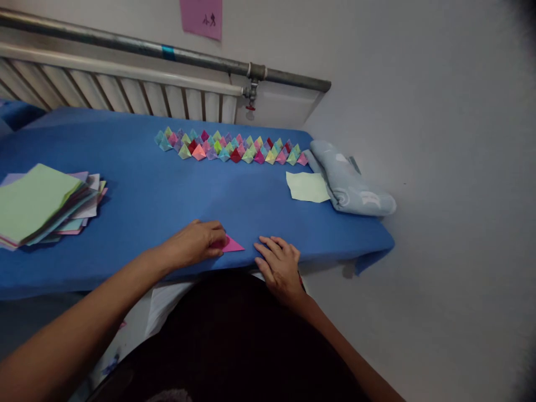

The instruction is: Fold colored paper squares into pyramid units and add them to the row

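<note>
A pink folded paper (232,244) lies near the front edge of the table, its pointed corner facing right. Over its left part my left hand (203,241) is closed, with curled fingers holding it and hiding that side. To the right, apart from the paper, my right hand (280,262) rests on the blue cloth with its fingers spread and nothing in them. Farther back stand several rows of small folded paper pieces (235,155) in many colours, each with a peaked top. A pale green sheet (307,186) lies flat to the right.
A stack of coloured paper sheets (37,201) sits at the left on the blue-covered table (167,190). At the right end lies a rolled grey-blue cloth (354,184) against the wall. Behind the table are a radiator (109,92) and a metal pipe (201,61).
</note>
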`<state>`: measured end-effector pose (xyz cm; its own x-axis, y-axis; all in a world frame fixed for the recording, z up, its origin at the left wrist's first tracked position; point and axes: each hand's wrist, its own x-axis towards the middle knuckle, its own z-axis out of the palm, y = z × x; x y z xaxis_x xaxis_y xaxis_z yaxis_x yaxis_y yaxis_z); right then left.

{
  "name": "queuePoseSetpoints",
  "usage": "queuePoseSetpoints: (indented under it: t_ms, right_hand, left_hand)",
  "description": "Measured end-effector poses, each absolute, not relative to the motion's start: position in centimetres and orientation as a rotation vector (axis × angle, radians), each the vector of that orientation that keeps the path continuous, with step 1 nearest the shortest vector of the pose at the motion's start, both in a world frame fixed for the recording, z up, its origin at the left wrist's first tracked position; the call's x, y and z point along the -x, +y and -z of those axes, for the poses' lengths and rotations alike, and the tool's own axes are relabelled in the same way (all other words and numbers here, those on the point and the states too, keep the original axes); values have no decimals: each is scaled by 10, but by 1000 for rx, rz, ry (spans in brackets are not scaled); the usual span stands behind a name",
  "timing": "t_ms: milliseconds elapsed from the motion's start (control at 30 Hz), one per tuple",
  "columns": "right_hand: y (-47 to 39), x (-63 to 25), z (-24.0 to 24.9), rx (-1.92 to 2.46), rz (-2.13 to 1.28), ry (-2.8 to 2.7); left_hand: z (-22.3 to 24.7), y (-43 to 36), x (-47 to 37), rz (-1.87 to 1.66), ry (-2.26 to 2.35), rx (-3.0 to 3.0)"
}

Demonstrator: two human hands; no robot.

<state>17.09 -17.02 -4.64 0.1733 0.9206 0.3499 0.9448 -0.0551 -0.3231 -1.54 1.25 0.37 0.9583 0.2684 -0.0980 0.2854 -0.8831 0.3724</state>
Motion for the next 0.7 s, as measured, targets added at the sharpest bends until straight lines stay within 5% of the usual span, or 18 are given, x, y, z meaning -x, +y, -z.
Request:
queuePoseSetpoints:
  t_ms: [700]
  right_hand:
    - [-159, -159, 33, 1851, -117, -1668]
  left_hand:
    - [4, 15, 22, -77, 378, -2610]
